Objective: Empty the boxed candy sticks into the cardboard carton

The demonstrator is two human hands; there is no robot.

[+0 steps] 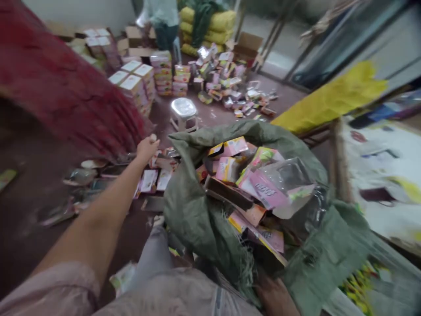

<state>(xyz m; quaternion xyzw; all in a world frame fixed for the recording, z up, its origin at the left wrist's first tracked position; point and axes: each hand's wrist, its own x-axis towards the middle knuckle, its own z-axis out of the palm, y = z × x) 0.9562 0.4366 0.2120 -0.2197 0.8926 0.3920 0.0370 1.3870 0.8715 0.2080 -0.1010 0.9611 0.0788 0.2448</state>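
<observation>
A large red sack, blurred, slants from the upper left to my left hand, whose fingers are closed at its gathered end. In front of my body a green woven sack gapes open, full of crumpled pink and yellow boxes and clear plastic packaging. My right hand is low at the bottom edge, against the near side of the green sack; its fingers are blurred and partly hidden.
Loose packaging litters the floor on the left. Beyond the sack are a small stool, stacked cartons and a heap of packages. A person stands at the back. Right: yellow sheeting and a cluttered white table.
</observation>
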